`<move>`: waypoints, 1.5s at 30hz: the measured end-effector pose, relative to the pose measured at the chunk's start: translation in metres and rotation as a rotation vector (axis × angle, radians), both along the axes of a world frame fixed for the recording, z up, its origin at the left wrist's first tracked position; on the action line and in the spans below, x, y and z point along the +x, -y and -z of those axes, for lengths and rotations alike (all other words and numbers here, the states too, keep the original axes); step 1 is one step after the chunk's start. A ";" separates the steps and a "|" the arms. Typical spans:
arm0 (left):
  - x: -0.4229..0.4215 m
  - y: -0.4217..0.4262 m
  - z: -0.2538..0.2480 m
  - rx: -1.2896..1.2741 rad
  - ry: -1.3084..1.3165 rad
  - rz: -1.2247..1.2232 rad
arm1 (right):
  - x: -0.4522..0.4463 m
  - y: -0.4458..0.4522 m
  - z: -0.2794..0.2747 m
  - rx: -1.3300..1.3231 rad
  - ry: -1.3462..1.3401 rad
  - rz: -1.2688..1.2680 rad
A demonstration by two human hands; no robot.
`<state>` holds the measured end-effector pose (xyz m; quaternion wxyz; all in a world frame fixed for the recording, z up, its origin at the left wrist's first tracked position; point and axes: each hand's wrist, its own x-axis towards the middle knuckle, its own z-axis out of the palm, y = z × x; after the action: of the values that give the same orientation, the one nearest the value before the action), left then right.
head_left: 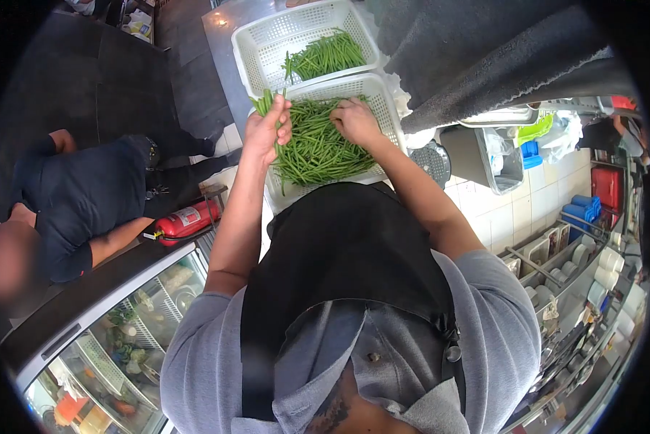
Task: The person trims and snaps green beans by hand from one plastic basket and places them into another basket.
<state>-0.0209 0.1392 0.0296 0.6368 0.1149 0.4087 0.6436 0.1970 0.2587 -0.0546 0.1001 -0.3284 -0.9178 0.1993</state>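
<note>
A white perforated basket (394,108) in front of me holds a large heap of green beans (318,148). My left hand (267,130) is closed round a bunch of green beans at the basket's left side, their ends sticking up above the fist. Over the right part of the heap, my right hand (356,123) has its fingers bent down into the beans. Its fingertips are partly hidden, and what they pinch cannot be made out. Just beyond stands a second white basket (260,54), with a smaller pile of beans lying lined up at its right side.
At the left stands another person (86,195) in dark clothes, near a red fire extinguisher (187,222) and a glass-fronted fridge (115,340). On the right are a grey bin (477,159) and shelves of dishes (578,289). Dark cloth (477,65) hangs beside the baskets.
</note>
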 end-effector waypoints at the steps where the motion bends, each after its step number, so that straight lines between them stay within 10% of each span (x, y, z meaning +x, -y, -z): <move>1: 0.005 0.001 -0.002 -0.051 -0.229 0.018 | 0.001 -0.003 -0.004 0.014 -0.073 -0.035; 10: 0.031 -0.012 0.010 -0.086 -1.571 0.243 | -0.005 -0.007 -0.082 -0.305 -0.269 -0.181; 20: 0.032 -0.014 -0.023 -0.022 -1.354 0.345 | 0.006 -0.010 -0.084 -0.811 -0.481 0.061; 27: 0.034 -0.013 -0.025 -0.030 -1.330 0.319 | 0.017 -0.014 -0.086 -0.629 -0.381 0.093; 38: 0.046 -0.024 -0.004 0.024 -1.252 0.193 | -0.021 0.025 -0.088 -1.034 -1.108 0.420; 45: 0.050 -0.023 -0.019 -0.040 -0.577 -0.104 | 0.004 -0.001 -0.072 -0.898 -0.616 0.388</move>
<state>0.0287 0.1621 0.0485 0.4626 0.2594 0.5908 0.6080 0.2010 0.2599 0.0170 0.2483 -0.4277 -0.5948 0.6337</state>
